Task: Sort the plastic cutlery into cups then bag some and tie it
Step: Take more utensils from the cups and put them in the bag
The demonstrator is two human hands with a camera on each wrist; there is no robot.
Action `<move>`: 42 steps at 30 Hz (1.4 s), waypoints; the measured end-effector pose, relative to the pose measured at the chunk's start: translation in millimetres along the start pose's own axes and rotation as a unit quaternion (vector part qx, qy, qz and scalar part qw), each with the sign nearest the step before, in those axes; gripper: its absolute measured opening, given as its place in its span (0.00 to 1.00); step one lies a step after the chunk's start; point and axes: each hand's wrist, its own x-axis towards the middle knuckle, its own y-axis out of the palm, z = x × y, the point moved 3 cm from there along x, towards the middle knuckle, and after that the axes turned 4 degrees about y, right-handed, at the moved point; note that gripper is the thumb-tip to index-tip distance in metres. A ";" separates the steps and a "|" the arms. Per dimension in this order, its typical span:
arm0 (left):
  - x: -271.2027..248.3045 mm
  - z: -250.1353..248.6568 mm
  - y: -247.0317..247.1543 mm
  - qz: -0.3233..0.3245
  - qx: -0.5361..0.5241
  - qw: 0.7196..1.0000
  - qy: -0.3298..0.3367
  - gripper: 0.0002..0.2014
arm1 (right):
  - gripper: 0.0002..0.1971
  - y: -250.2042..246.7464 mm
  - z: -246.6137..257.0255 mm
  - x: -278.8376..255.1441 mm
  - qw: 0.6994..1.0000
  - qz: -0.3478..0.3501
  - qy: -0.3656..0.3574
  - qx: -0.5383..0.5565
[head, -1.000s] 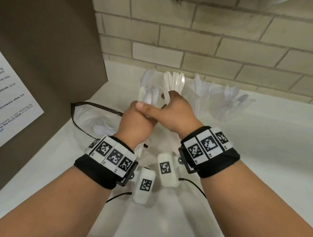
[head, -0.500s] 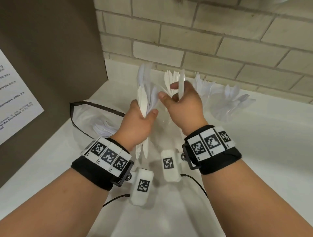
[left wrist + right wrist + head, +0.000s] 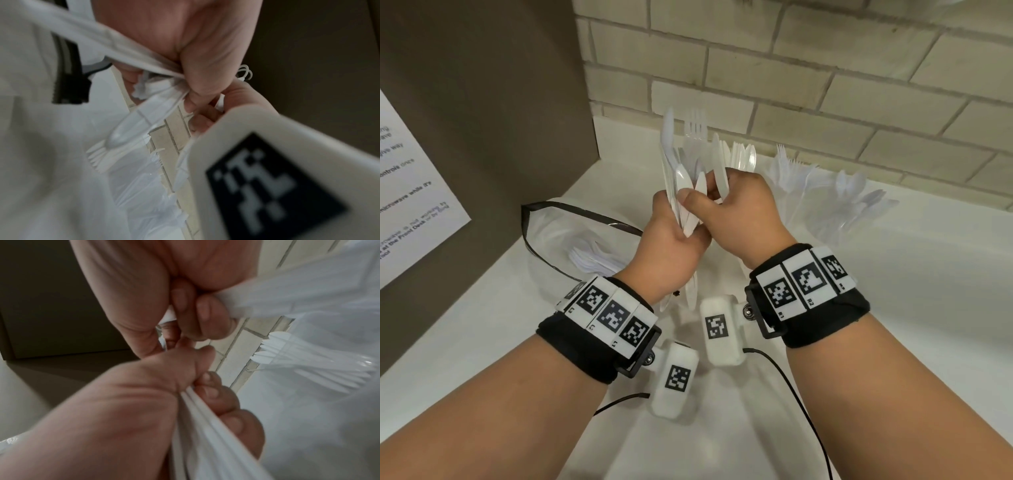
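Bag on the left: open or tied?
Open. The bag's dark rim gapes wide on the counter, with cutlery visible inside.

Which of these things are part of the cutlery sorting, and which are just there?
In the job: left hand gripping a cutlery bundle; right hand pinching pieces from it; cups of sorted cutlery; clear bag.

Just there: printed notice; brick wall.

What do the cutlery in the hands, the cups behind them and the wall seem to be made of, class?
Cutlery, gripped by the left hand and right hand: white plastic, smooth and slightly glossy, thin and a little translucent at the edges. Cups: probably clear plastic, since the stored cutlery shows through the walls. Wall: seemingly painted brick or block, matt cream with recessed mortar lines.
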 end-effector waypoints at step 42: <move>6.6 11.0 -9.7 -0.017 -0.121 0.991 -0.054 0.04 | 0.05 -14.5 -17.0 -0.7 0.958 0.009 0.078 0.275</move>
